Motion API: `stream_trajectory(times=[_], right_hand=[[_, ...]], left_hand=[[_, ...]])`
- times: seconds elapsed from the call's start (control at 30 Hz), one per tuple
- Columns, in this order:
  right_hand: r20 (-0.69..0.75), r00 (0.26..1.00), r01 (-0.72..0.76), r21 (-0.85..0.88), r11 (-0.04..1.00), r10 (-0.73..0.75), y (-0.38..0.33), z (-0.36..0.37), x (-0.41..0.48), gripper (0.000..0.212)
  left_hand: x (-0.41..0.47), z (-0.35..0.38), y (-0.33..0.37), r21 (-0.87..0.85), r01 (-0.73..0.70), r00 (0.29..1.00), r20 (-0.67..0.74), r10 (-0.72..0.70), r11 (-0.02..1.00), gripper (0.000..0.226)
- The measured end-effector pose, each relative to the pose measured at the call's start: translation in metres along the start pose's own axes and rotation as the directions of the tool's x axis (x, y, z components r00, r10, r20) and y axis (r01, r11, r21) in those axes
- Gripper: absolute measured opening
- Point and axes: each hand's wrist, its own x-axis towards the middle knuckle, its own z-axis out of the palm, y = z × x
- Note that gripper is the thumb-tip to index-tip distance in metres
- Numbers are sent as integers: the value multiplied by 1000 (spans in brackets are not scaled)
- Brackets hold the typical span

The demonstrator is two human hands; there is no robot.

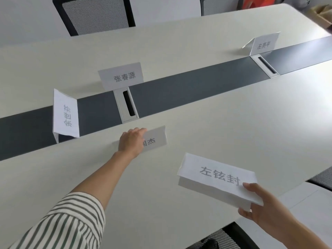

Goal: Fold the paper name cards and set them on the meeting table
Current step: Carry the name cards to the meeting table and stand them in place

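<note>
- The left hand [132, 141], reaching out of a green-and-white striped fabric sleeve [62, 225], stretches across the smooth off-white meeting table [215, 114]. Its fingers curl over the top fold of a tent-shaped white paper name card [155, 139].
- This card stands on the near half of the table, just short of the matt dark grey centre strip [179, 87]. The hand hides the card's left part, so only two grey printed characters show.
- The right hand [260, 207] holds a folded white paper name card [215, 175] above the near part of the table. The thumb presses on the printed face at the near right corner and the fingers are tucked underneath. The card is tilted, with a crisp crease and a flap folded below it.
- An upright white tent card [122, 76] stands beyond the strip, just behind a brushed silver cable hatch [120, 106] with a black slot.
- A sideways white card [65, 114] sits across the strip at the left, its print turned on end; I cannot tell whether it stands or lies.
- A distant white tent card [263, 44] stands far right, just behind a second silver hatch [261, 67].
- A black mesh-backed chair [95, 15] waits at the far side, and a near mesh chair [215, 239] shows below the table edge.
- A brown cardboard box [321, 13] sits at the far right corner.
</note>
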Motion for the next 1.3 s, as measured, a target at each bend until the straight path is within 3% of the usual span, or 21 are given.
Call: stream_trajectory(times=[0.17,0.3,0.47,0.7,0.83,0.93,1.03,1.13,1.3], right_hand=[[-2,1000,-16,23,1000,16,-6,-10,-1,48],[-25,997,-67,-9,998,67,-2,-19,3,86],[-32,997,-65,15,998,66,1,-20,7,96],[-1,999,-43,16,999,43,1,-19,4,90],[5,1000,-13,74,997,13,0,-25,-7,56],[-16,1000,15,115,993,-14,-2,-34,-17,44],[-15,999,37,103,994,-36,-2,-45,-30,57],[-35,996,82,62,995,-80,2,-62,-47,72],[-25,981,192,51,980,-191,16,-112,-98,71]], left_hand=[[33,-1,-8,15,5,997,-75,-4,1000,38],[52,0,-13,57,11,994,-106,-4,998,37],[61,7,-22,160,-22,991,-127,43,987,42],[64,5,-23,194,-26,998,-57,38,981,51],[56,-9,-11,208,-11,995,-97,31,978,54],[39,-26,21,77,-46,982,-179,60,996,42],[4,-40,70,-229,-88,987,-154,53,969,30],[-43,-47,124,-443,-121,992,-97,87,888,25],[-129,-41,222,-735,-30,990,70,120,678,27]])
